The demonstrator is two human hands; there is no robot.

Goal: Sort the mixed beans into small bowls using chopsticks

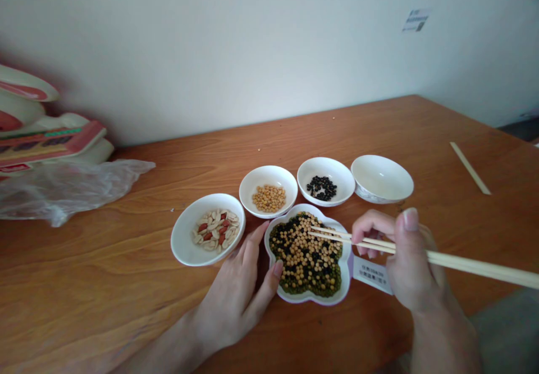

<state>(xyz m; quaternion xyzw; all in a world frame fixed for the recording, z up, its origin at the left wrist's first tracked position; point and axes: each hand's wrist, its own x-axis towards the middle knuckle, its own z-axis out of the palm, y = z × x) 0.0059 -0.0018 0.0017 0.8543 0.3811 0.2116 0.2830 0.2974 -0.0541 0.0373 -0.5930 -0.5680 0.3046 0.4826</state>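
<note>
Down near the table's [126, 306] front edge, the left hand [236, 295] lies loose, its fingers touching the flower-shaped dish [314, 301] of mixed beans. The right hand [404, 261] grips chopsticks [463, 263], their tips over those beans. Behind sit the peanut bowl [189, 250], soybean bowl [261, 177], black bean bowl [337, 174] and empty bowl [381, 177].

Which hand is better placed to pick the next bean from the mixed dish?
Right. The right hand holds the chopsticks, whose tips are over the beans in the flower-shaped dish. The left hand holds nothing and only touches the dish's rim.
</note>
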